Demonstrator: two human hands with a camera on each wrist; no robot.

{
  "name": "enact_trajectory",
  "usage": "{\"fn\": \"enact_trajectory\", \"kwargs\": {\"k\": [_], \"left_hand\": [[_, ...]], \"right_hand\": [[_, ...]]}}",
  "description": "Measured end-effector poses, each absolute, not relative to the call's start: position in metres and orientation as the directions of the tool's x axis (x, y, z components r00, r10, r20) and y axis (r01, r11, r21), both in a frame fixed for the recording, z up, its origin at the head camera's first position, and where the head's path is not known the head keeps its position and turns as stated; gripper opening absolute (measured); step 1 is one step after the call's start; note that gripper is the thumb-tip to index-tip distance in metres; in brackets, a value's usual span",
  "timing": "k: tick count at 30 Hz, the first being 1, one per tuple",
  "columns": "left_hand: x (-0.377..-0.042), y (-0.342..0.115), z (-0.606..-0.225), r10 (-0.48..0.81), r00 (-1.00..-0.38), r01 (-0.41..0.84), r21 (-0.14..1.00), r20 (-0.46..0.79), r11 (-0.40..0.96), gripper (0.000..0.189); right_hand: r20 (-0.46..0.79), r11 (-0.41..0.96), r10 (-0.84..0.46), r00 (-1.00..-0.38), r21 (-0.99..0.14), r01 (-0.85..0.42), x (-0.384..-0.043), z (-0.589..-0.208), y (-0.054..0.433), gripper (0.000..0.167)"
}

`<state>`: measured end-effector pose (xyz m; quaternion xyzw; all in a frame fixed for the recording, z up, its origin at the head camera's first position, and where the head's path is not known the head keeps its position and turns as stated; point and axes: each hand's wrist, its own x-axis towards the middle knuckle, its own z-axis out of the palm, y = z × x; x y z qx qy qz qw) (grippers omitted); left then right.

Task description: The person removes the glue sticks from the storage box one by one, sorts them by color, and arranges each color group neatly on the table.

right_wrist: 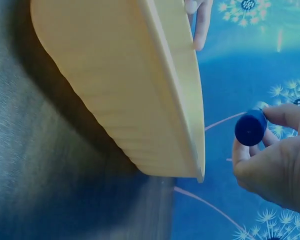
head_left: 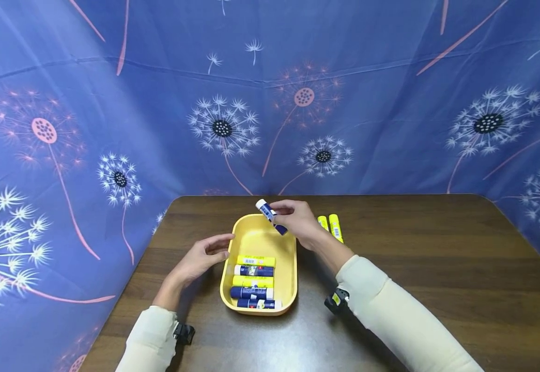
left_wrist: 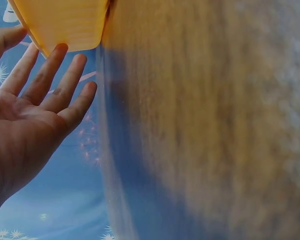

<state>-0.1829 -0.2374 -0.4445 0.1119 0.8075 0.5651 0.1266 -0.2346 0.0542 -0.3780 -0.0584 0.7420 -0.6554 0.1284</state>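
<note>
Over the far end of a yellow plastic tray point(head_left: 290, 281), my right hand point(head_left: 299, 222) pinches a dark blue glue stick point(head_left: 266, 210) with a white end, held at a tilt. The right wrist view shows the stick's round blue end point(right_wrist: 250, 128) between thumb and fingers. In the tray's near half, several blue and yellow glue sticks point(head_left: 253, 281) lie sideways in a row. My left hand point(head_left: 201, 258) is at the tray's left wall, with its fingers spread. In the left wrist view those fingers point(left_wrist: 52, 75) are loosely extended beside the tray's wall point(left_wrist: 65, 25).
Two yellow glue sticks point(head_left: 336, 227) lie on the brown wooden table point(head_left: 418, 268) right of the tray, partly behind my right forearm. A blue curtain with dandelion prints point(head_left: 381, 129) hangs beyond the table's far edge. A dark wrist camera point(head_left: 336, 300) sits at my right cuff.
</note>
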Motion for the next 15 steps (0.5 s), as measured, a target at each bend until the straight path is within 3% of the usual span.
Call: {"fn": "enact_trajectory", "kwargs": {"k": [6,15], "left_hand": [[-0.183,-0.236,-0.442,0.328,-0.941,0.033,0.94,-0.085,0.339,0.053],[-0.183,-0.237,-0.444,0.321,-0.944,0.044,0.935,-0.076,0.352,0.053]], "right_hand": [[-0.118,0.006,-0.17,-0.978,-0.993,0.119,-0.22,-0.377,0.064,0.041],[-0.111,-0.052,-0.033,-0.993,-0.992,0.112,-0.2,-0.393,0.083,0.04]]}}
